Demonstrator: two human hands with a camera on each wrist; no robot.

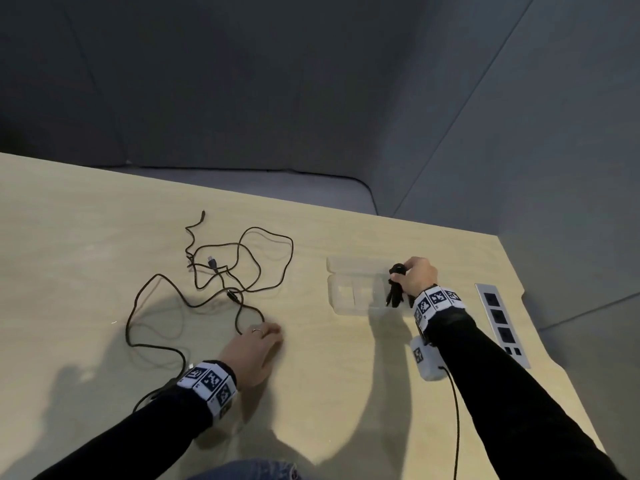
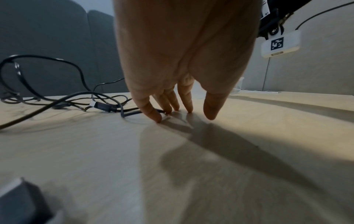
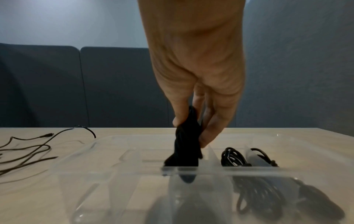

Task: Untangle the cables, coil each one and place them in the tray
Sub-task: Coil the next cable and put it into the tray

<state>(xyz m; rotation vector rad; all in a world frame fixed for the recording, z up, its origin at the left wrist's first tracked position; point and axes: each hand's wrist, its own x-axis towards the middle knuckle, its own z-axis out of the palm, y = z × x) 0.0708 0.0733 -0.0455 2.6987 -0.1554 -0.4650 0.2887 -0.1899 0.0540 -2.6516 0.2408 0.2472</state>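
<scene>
Pale wood table (image 1: 346,393); grey panels (image 1: 311,81) behind; socket strip (image 1: 500,322) far right. Loose cables (image 1: 221,271) tangled on the left, none coiled. Clear tray (image 1: 349,289) right of centre, coils (image 3: 232,157) in its right compartments. Right hand (image 1: 417,277) above tray, fingers pinching a black bundle (image 3: 186,145) dipped into a compartment. Left hand (image 1: 254,353) flat, straight fingertips (image 2: 153,113) touching table and a cable loop.

A pale wood-grain bench (image 1: 104,209) carries everything. On its left part lies a loose black tangle of cables (image 1: 221,271), spread in loops; to the right, well apart from it, stands a clear plastic tray (image 1: 349,292) with dividers. A grey socket strip (image 1: 500,323) is set into the bench near its right edge.
</scene>
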